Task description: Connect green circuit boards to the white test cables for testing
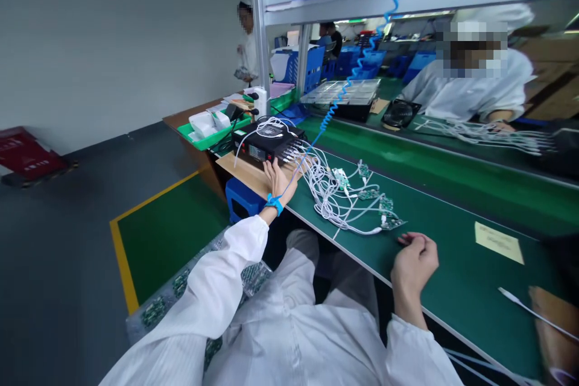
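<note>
My left hand [280, 182], with a blue wrist strap [274, 204] on it, reaches to the front of a black box [266, 140] that has several white cables plugged into its side. Its fingers are stretched out and touch the box's front edge beside a red switch [268, 157]. White cables [323, 193] lie in a tangle to the right of the box and run to several small green circuit boards [341, 178]. Over the table's front edge, my right hand [416, 259] is curled with its fingers closed, and no object shows in it. The nearest circuit board [392, 223] lies just beyond its fingertips.
A yellow paper note [499, 242] and a loose white cable end [509, 294] lie on the green table [452, 289] at right. A green tray [210, 139] stands behind the box. A coiled blue cord [337, 102] hangs down. Across the bench, a person in white [474, 90] handles cables.
</note>
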{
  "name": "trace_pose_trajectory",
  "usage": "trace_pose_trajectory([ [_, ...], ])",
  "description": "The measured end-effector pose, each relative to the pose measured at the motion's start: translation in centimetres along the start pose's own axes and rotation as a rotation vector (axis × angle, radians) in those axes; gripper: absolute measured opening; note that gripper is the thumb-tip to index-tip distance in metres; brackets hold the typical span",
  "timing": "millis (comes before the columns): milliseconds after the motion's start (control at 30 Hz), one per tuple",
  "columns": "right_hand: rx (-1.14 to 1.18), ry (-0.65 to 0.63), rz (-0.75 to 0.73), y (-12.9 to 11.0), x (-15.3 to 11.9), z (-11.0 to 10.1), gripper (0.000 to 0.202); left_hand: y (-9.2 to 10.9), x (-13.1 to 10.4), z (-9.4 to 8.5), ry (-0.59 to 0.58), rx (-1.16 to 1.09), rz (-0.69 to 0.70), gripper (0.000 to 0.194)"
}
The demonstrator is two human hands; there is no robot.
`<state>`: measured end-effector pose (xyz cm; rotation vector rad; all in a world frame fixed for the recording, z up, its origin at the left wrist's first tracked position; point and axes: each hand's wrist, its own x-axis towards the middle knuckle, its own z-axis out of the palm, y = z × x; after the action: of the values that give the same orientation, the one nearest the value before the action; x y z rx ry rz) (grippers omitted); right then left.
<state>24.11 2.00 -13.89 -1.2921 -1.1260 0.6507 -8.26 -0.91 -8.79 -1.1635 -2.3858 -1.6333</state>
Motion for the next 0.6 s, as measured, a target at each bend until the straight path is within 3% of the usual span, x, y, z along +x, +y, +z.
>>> trace_pose_trajectory([
  [100,0.149,-0.009,0.111,-0.4,-0.1,0.2,0.017,-0.1,-1.3,0.5,-0.087,0.065,0.009,0.026],
  [133,0.160,-0.033,0.131,-0.5,-0.2,0.3,0.016,-0.2,-1.6,0.6,-0.134,0.076,0.002,0.020],
  [267,0.059,-0.106,0.119,-1.0,-0.4,0.4,0.021,-0.3,-2.2,1.0,-0.235,0.111,-0.037,0.024],
  [433,0.044,-0.082,0.054,-1.4,-0.5,0.0,0.018,0.9,-2.9,2.1,-0.220,0.186,-0.087,0.018],
  [600,-0.017,-0.201,0.030,-1.7,-0.6,-0.2,0.010,2.2,-4.0,3.6,-0.210,0.224,-0.128,0.019],
])
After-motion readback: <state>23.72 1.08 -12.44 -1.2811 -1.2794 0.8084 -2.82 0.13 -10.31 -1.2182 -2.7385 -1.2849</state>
